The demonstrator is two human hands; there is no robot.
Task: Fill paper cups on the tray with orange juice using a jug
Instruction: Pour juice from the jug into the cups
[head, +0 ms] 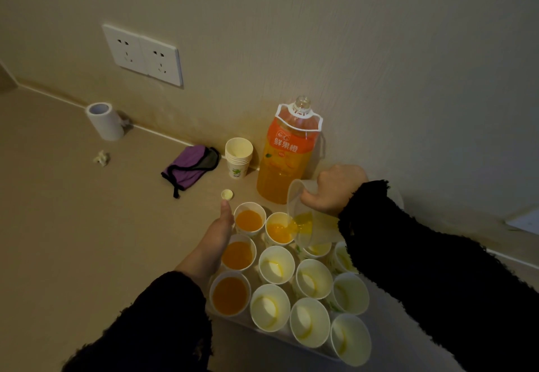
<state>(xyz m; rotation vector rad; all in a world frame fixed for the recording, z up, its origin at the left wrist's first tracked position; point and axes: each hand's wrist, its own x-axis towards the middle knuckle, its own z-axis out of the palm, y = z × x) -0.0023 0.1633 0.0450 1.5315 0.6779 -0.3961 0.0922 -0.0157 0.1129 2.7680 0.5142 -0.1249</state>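
A beige tabletop (58, 226) runs up to a plain beige wall that carries a double socket (143, 54). Near the front edge sits a pale tray (271, 335) packed with paper cups. The three cups in its left column (237, 255) hold orange juice, while most of the others (309, 322) show only a pale yellow trace at the bottom. The right hand (335, 189), in a black fuzzy sleeve, grips a clear jug (303, 217) that is tilted over the far row. Juice runs from its lip into a fourth cup (278, 230), already partly full. The left hand (215, 234) lies with fingers straight along the left side of the filled cups, holding nothing; whether it touches them cannot be told. Behind the tray stands an uncapped orange juice bottle (287, 156). Its yellow cap (227, 194) lies on the tabletop just beyond the left fingertips. A stack of spare cups (238, 156), a purple pouch (189, 167), a crumpled scrap (101, 158) and a white roll (105, 121) sit further left.
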